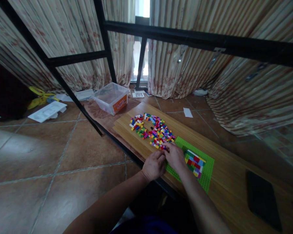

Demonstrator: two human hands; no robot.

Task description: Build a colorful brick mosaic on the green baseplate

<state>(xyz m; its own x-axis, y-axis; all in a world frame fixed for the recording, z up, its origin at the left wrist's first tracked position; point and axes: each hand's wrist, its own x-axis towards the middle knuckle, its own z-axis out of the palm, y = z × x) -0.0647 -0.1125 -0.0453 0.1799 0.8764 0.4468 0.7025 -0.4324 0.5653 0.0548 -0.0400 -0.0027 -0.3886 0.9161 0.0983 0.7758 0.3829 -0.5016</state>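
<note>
While a wooden tabletop [228, 172] is shared by a green baseplate [210, 167], topped with joined bricks [195, 163], and loose toy bricks [162, 129], the right hand [175, 156] and left hand [154, 165] are held at the loose edge, fingers curled, any grip hidden.

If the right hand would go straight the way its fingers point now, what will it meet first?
The right hand would likely meet the near edge of the loose bricks first; its fingertips may even touch them now, but depth is unclear.
</note>
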